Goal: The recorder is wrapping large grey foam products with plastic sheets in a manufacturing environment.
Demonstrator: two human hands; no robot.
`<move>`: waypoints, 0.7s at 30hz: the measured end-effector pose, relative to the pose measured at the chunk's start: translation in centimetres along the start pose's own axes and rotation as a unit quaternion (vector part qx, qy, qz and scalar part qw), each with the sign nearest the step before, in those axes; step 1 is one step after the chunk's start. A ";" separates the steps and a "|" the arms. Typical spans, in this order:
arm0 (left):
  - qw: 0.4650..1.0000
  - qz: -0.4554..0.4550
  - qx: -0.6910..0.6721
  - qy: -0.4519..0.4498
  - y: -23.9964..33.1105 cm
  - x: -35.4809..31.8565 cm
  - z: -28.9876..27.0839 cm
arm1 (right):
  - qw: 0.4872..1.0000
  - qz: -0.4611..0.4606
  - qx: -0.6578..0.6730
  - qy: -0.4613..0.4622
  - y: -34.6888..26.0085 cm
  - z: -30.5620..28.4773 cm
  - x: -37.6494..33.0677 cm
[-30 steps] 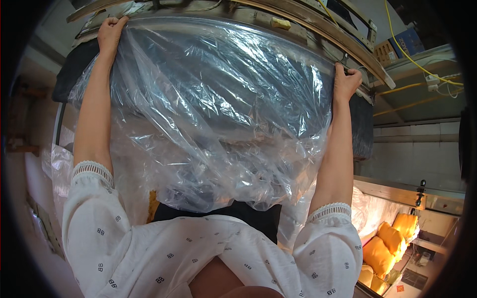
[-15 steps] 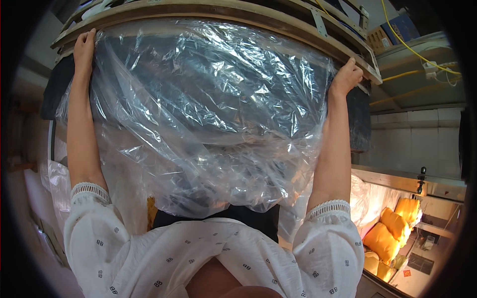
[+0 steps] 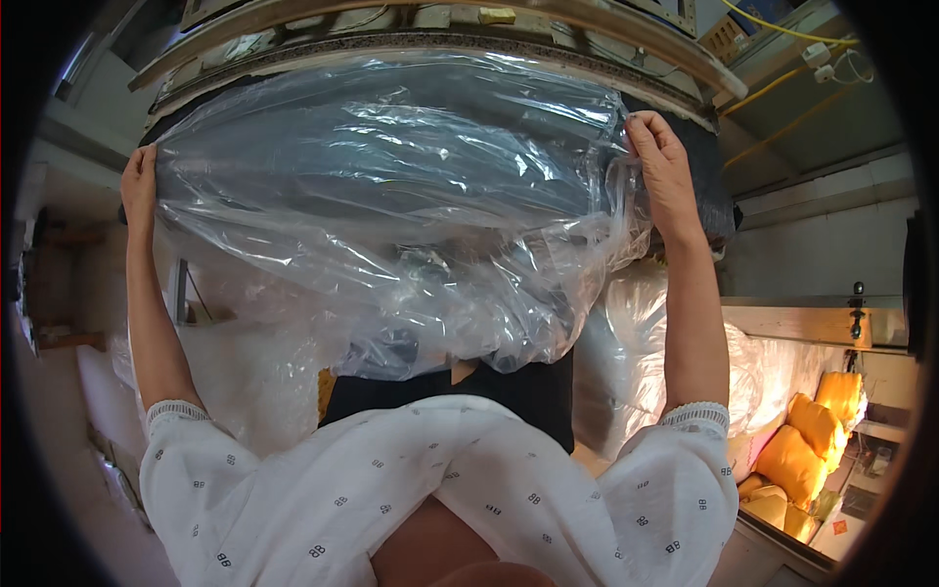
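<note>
A large clear plastic bag covers a dark grey cushion-like object that lies across a raised surface in front of me. My left hand grips the bag's left edge with the fingers closed on the film. At the upper right, my right hand pinches the bag's right edge. Both arms are stretched up and apart, and the loose lower part of the bag hangs crumpled toward my chest.
A curved wooden-edged board runs across the top. Yellow cushions in plastic sit at the lower right beside white wrapped bundles. Yellow cables hang at the upper right. A pale wall is on the right.
Both hands have drawn the plastic bag down over the dark object; the left hand dropped lower on the left side, and the bag's top edge now sits lower.
</note>
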State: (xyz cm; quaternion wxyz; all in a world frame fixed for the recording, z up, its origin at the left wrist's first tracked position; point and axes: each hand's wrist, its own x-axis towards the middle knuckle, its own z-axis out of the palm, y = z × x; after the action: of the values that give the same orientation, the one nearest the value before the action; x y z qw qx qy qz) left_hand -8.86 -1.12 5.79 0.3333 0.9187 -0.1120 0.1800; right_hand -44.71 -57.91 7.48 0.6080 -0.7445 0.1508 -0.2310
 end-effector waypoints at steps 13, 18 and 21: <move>0.822 0.479 -0.170 -0.256 36.5 -19.0 9.0 | 0.979 0.121 0.130 -0.100 -5.2 1.6 -12.8; 0.788 0.404 -0.304 -0.350 39.4 -23.2 9.4 | 0.959 0.154 0.221 -0.083 -5.4 2.7 -15.5; 0.797 0.315 -0.367 -0.362 39.0 -25.0 8.6 | 0.933 0.140 0.312 -0.114 -5.0 3.2 -16.4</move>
State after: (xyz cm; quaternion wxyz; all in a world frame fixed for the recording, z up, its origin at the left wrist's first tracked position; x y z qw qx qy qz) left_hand -42.11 -33.98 11.83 0.5055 0.6399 -0.5652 -0.1248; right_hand -57.22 -45.81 9.24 0.8491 -0.5095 0.1038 -0.0927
